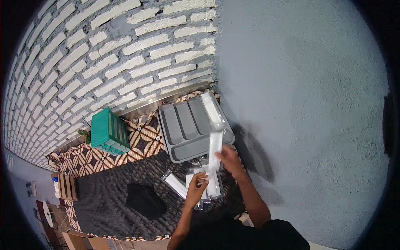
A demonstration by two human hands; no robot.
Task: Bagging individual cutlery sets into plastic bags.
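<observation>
My right hand [229, 158] holds a long white packet in clear plastic [215, 147] upright by its edge, at the near right corner of a grey compartment tray [184, 153]. Similar wrapped packets [211, 107] lie in the tray's far right compartment; the other visible compartments hold nothing. My left hand [198, 186], fingers curled and apart, is over a loose pile of white wrapped packets [213, 186] in front of the tray. One packet [175, 185] lies slanted at the pile's left. Whether the left fingers touch the pile is hard to tell.
A green plastic drawer unit [107, 134] stands left of the tray, near the white brick wall [125, 62]. A black cloth-like object [146, 201] lies on the dark mat [109, 200]. A brown slatted box [67, 187] is at the far left. A grey wall [297, 93] rises close on the right.
</observation>
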